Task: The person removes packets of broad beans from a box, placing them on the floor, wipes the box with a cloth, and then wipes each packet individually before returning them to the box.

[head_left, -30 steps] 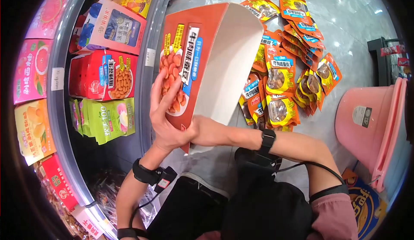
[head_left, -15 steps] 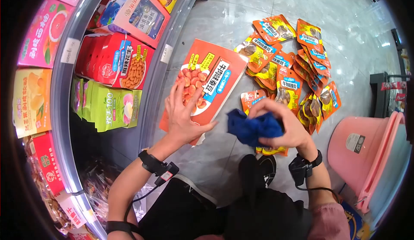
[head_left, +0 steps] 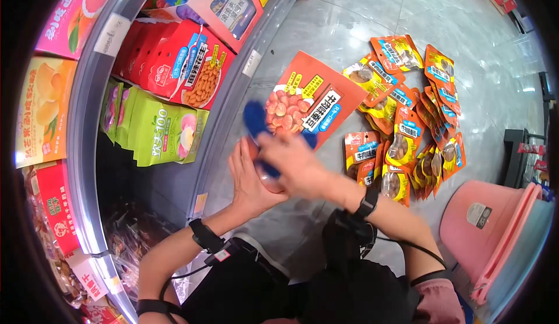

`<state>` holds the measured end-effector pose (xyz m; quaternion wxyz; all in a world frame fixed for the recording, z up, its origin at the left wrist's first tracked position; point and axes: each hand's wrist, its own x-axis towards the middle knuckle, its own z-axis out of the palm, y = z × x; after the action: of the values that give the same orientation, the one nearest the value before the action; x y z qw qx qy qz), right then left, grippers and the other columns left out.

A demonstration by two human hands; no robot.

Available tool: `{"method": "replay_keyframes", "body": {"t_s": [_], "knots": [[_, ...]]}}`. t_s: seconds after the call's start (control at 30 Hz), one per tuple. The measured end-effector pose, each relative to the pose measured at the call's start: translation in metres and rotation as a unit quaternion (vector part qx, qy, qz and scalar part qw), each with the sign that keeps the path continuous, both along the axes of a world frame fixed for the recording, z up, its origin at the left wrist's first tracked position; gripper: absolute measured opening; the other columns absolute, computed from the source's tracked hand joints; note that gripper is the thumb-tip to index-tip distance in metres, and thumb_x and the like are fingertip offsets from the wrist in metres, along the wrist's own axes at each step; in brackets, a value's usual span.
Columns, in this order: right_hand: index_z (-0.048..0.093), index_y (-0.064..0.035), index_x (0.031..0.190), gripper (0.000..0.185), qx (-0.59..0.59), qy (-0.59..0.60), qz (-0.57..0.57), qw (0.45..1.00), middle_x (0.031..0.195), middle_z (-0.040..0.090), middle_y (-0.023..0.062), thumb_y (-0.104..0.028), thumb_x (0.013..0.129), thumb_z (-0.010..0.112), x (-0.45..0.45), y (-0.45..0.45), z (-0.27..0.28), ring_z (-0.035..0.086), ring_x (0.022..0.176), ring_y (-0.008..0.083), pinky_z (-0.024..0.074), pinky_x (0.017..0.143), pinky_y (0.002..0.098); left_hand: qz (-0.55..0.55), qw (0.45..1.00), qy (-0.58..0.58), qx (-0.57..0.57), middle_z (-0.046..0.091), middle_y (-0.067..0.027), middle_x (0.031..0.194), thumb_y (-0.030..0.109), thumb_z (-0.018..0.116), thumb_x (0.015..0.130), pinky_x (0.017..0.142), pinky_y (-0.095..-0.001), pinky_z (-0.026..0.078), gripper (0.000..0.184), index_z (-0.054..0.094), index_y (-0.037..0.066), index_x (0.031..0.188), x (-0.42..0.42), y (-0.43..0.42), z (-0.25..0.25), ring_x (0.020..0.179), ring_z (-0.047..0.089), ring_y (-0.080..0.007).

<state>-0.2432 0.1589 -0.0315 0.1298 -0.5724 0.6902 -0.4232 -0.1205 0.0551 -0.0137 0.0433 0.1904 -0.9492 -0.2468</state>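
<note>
An orange display box (head_left: 338,91) printed with a bowl of beans is tilted above the floor. My left hand (head_left: 251,185) grips its lower left corner, fingers along the edge. Over the box's lower part, my right hand (head_left: 300,164) is closed on a blue cloth (head_left: 255,117), pressing it against the printed face. The cloth is smeared by motion and spreads out on both sides of the fingers. Beside the box, orange and yellow snack packets (head_left: 404,134) lie in a loose heap on the floor.
On my left, a shelf (head_left: 233,85) holds red peanut packets (head_left: 204,70), green packets (head_left: 166,129) and boxes. Stacked pink tubs (head_left: 483,213) stand on the right. Grey floor tiles (head_left: 361,3) stretch ahead.
My right hand has moved left with the blue cloth, from beside the box onto its face. My left hand has shifted from flat on the box to its lower corner.
</note>
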Motion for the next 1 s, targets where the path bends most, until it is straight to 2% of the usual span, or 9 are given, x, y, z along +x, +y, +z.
{"method": "replay_keyframes", "body": {"t_s": [0.13, 0.2, 0.4, 0.57, 0.73, 0.87, 0.9, 0.93, 1.0], "knots": [[0.054, -0.0072, 0.110, 0.050, -0.019, -0.062, 0.075, 0.995, 0.126, 0.046, 0.0127, -0.006, 0.061, 0.064, 0.009, 0.003, -0.008, 0.046, 0.107, 0.0329, 0.0381, 0.089, 0.0411, -0.020, 1.000, 0.016, 0.011, 0.024, -0.0316, 0.129, 0.035, 0.082, 0.046, 0.100, -0.0534, 0.022, 0.126, 0.004, -0.010, 0.134, 0.003, -0.004, -0.005, 0.118, 0.027, -0.0443], [0.054, -0.0088, 0.111, 0.048, -0.011, 0.097, 0.061, 0.993, 0.126, 0.048, 0.0097, -0.003, 0.064, 0.059, -0.022, 0.002, -0.023, 0.047, 0.105, 0.0311, 0.0385, 0.088, 0.0397, -0.010, 1.000, -0.012, -0.011, 0.024, -0.0320, 0.129, 0.036, 0.081, 0.048, 0.100, -0.0535, 0.021, 0.124, 0.004, -0.011, 0.134, -0.001, 0.001, 0.001, 0.119, 0.027, -0.0448], [0.056, -0.0071, 0.111, 0.040, 0.048, 0.305, -0.200, 0.930, 0.120, 0.052, 0.0082, -0.005, 0.071, 0.056, -0.128, 0.023, 0.002, 0.051, 0.097, 0.0270, 0.0411, 0.082, 0.0391, -0.016, 0.999, -0.023, -0.018, 0.023, -0.0311, 0.129, 0.038, 0.080, 0.051, 0.099, -0.0545, 0.021, 0.124, 0.003, -0.012, 0.134, -0.002, 0.003, 0.002, 0.118, 0.026, -0.0442], [0.052, -0.0005, 0.109, 0.034, -0.048, -0.021, -0.443, 0.895, 0.098, 0.059, 0.0176, -0.005, 0.076, 0.057, -0.185, 0.077, -0.008, 0.056, 0.089, 0.0296, 0.0428, 0.082, 0.0367, -0.007, 0.993, -0.111, -0.025, 0.013, -0.0344, 0.134, 0.042, 0.079, 0.052, 0.097, -0.0644, 0.015, 0.127, -0.001, -0.012, 0.135, -0.007, 0.003, 0.017, 0.125, 0.018, -0.0483], [0.054, -0.0013, 0.111, 0.031, -0.162, -0.328, -0.465, 0.806, 0.098, 0.057, 0.0060, -0.008, 0.081, 0.054, -0.128, 0.125, 0.026, 0.056, 0.089, 0.0152, 0.0447, 0.079, 0.0256, -0.072, 0.979, -0.177, -0.073, -0.002, -0.0309, 0.142, 0.045, 0.079, 0.051, 0.097, -0.0693, 0.006, 0.131, -0.004, -0.003, 0.139, -0.049, 0.014, 0.045, 0.133, -0.002, -0.0474], [0.053, 0.0031, 0.112, 0.035, -0.284, -0.527, -0.391, 0.699, 0.102, 0.056, 0.0104, -0.011, 0.079, 0.051, -0.095, 0.140, 0.038, 0.058, 0.089, 0.0157, 0.0465, 0.080, 0.0246, -0.089, 0.982, -0.141, -0.091, -0.002, -0.0284, 0.143, 0.024, 0.075, 0.059, 0.098, -0.0685, 0.004, 0.111, 0.004, 0.002, 0.142, -0.064, 0.023, 0.021, 0.132, -0.002, -0.0486], [0.053, 0.0031, 0.111, 0.035, -0.282, -0.529, -0.378, 0.706, 0.103, 0.057, 0.0111, -0.013, 0.080, 0.050, -0.090, 0.142, 0.041, 0.058, 0.089, 0.0165, 0.0465, 0.081, 0.0253, -0.091, 0.986, -0.056, -0.132, 0.019, -0.0297, 0.139, 0.007, 0.065, 0.065, 0.100, -0.0586, 0.023, 0.086, 0.022, -0.001, 0.138, -0.069, 0.024, 0.025, 0.131, 0.019, -0.0443], [0.053, 0.0030, 0.111, 0.036, -0.280, -0.531, -0.367, 0.711, 0.104, 0.057, 0.0118, -0.015, 0.080, 0.050, -0.086, 0.146, 0.044, 0.058, 0.089, 0.0172, 0.0465, 0.081, 0.0259, -0.098, 0.985, -0.057, -0.131, 0.019, -0.0297, 0.139, 0.007, 0.065, 0.065, 0.100, -0.0586, 0.023, 0.086, 0.022, -0.001, 0.138, -0.073, 0.015, 0.026, 0.131, 0.019, -0.0443], [0.050, 0.0030, 0.115, 0.040, -0.289, -0.519, -0.372, 0.714, 0.106, 0.057, 0.0134, -0.018, 0.081, 0.050, -0.083, 0.154, 0.052, 0.058, 0.095, 0.0207, 0.0463, 0.085, 0.0299, -0.121, 0.988, 0.097, 0.023, 0.045, -0.0258, 0.126, -0.005, 0.052, 0.071, 0.098, -0.0414, 0.035, 0.060, 0.038, -0.005, 0.129, -0.079, -0.020, 0.028, 0.122, 0.042, -0.0330]]}}
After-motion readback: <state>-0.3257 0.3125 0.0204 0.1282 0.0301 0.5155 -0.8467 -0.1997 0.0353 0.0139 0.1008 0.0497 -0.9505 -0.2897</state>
